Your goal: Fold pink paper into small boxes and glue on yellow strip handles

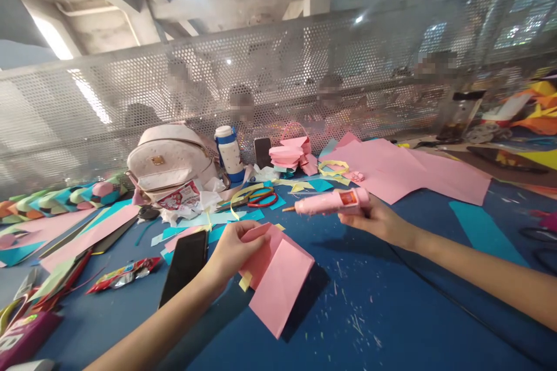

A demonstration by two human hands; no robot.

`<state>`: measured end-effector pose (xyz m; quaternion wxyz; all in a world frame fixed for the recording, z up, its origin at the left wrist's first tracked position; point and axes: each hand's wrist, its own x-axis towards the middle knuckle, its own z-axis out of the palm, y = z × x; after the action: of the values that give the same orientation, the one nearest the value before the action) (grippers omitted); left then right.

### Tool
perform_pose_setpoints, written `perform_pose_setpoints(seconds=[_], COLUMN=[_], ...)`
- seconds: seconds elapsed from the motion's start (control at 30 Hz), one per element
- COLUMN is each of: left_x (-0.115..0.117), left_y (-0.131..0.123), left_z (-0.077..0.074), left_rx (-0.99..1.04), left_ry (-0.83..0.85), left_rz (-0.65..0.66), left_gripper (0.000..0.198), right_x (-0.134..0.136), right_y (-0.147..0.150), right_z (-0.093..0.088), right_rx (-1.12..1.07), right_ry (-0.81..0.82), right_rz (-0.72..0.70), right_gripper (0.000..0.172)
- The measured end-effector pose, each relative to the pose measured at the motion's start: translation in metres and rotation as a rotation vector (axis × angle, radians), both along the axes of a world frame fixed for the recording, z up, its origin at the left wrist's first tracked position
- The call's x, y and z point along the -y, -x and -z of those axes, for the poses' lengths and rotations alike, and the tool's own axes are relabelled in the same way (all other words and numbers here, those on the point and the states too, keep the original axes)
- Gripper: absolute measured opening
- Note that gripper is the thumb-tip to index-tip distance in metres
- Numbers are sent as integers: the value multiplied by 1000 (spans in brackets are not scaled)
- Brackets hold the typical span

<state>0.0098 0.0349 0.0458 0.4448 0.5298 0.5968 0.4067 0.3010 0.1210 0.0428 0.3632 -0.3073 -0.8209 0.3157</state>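
Observation:
My left hand (235, 252) pinches the upper left edge of a folded pink paper piece (282, 284), held tilted just over the blue table. A small yellow paper tab (246, 281) sticks out near my fingers. In my right hand (378, 220) is a pink hot glue gun (333, 203), its nozzle pointing left, above and to the right of the paper. The nozzle is apart from the paper. A black cord (439, 290) trails below my right forearm. Beside my left wrist lies a dark phone (185, 264).
Behind stand a white backpack (167, 156), a blue-and-white bottle (230, 153) and a pink paper model (289, 153) before a perforated metal screen (278, 69). Red-handled scissors (262, 198) lie among paper strips. Pink sheets (391, 165) spread at the right; a snack wrapper (124, 274) lies left.

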Motion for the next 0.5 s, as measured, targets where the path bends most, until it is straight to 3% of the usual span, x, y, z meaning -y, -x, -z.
perform_pose_setpoints(seconds=[0.13, 0.5], left_x=[1, 2], left_y=[0, 0], left_z=[0, 1], left_rx=[18, -2], left_ry=[-28, -37], left_rz=[0, 19], left_gripper=[23, 21], right_x=[17, 16], right_y=[9, 8], right_z=[-5, 9], right_rx=[101, 141], right_ry=[-134, -167], right_rz=[-99, 32], right_gripper=[32, 30])
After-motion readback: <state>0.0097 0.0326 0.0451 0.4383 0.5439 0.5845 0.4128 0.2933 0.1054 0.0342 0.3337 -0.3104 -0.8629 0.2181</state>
